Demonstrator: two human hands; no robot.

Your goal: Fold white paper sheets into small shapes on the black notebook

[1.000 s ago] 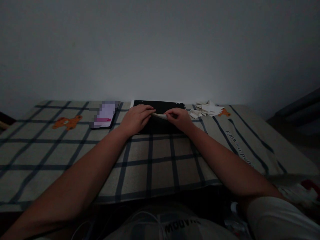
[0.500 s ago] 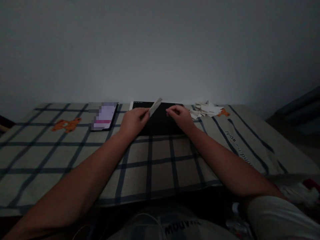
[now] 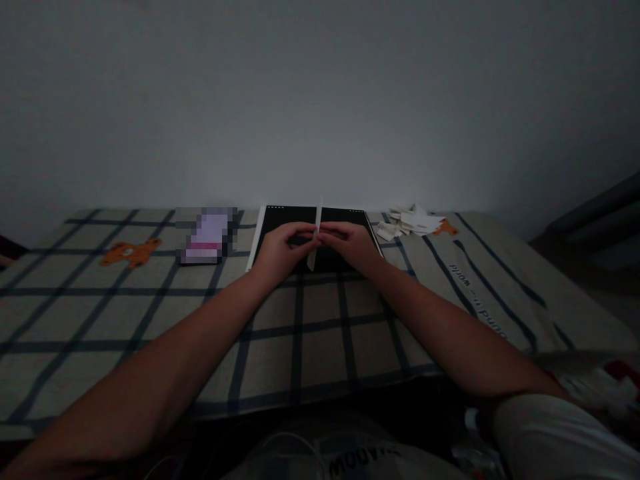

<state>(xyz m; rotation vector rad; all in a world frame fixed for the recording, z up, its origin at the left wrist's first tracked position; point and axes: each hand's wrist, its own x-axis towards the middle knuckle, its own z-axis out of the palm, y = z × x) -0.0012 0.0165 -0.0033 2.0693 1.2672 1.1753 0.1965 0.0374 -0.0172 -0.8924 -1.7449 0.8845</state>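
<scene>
Paper strip (image 3: 316, 233) pinched between left hand (image 3: 280, 248) and right hand (image 3: 353, 243)

Checked cloth (image 3: 300, 333) covers the table, carrying a black board (image 3: 340, 217), a phone (image 3: 207, 235) and paper scraps (image 3: 413, 220).

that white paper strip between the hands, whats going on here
A person seated at a checked cloth holds a narrow white paper strip pinched between the left hand and the right hand, fingertips meeting at its middle. The strip stands nearly on edge above a black mat. A heap of small white paper pieces lies to the right of the mat, and a phone to its left.
</scene>
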